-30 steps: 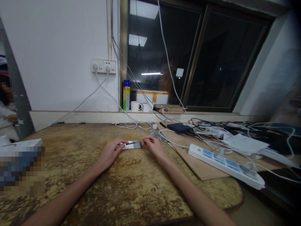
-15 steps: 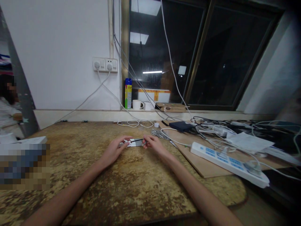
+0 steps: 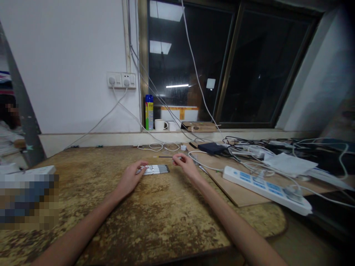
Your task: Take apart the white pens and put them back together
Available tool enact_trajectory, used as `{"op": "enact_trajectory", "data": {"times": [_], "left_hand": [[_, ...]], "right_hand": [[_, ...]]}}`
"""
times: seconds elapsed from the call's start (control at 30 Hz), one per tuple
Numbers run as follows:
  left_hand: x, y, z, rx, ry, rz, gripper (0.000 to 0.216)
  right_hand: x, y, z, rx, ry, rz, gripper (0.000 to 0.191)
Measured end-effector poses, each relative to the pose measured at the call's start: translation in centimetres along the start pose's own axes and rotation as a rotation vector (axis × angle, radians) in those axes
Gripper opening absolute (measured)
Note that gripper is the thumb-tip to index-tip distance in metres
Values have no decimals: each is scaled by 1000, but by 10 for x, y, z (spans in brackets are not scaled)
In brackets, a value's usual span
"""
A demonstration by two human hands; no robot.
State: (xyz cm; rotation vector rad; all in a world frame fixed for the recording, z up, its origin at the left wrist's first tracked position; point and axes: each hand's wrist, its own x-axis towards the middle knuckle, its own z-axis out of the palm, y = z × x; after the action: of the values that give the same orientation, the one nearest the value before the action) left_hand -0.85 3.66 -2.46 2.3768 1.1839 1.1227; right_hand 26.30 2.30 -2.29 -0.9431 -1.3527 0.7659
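Side by side on the worn wooden table (image 3: pixel 163 207) lie several silver-grey pens (image 3: pixel 156 169) in a row. My left hand (image 3: pixel 132 178) is closed around their left ends, with thumb and fingers covering the tips. To the right and a little farther back, my right hand (image 3: pixel 185 164) pinches a thin dark stick that looks like a pen refill (image 3: pixel 165 157). It points left above the far side of the pens, with a paler tip. The fingers hide its right end.
A white power strip (image 3: pixel 266 190) lies on a brown board (image 3: pixel 233 192) at the right, among tangled cables. Behind are a dark flat box (image 3: pixel 212 148), a mug (image 3: pixel 160 125) and a spray can (image 3: pixel 149 112) on the sill. A person (image 3: pixel 11 125) is at the far left.
My right hand has moved right and back, away from the pens, carrying the thin dark stick that lay between both hands. The row of pens is now more exposed.
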Motion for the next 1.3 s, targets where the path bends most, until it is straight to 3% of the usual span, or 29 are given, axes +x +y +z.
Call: {"op": "enact_trajectory", "data": {"times": [0.3, 0.7, 1.03, 1.3], "left_hand": [[-2, 6, -1, 86, -31, 44, 30], [-4, 7, -2, 118, -14, 37, 30], [-6, 5, -8, 145, -24, 93, 27], [-8, 7, -4, 156, -28, 164, 28]], "right_hand": [[2, 1, 0, -8, 41, -7, 43], [0, 11, -1, 111, 54, 160, 43], [2, 12, 2, 120, 14, 167, 41], [0, 16, 2, 90, -58, 84, 45]]}}
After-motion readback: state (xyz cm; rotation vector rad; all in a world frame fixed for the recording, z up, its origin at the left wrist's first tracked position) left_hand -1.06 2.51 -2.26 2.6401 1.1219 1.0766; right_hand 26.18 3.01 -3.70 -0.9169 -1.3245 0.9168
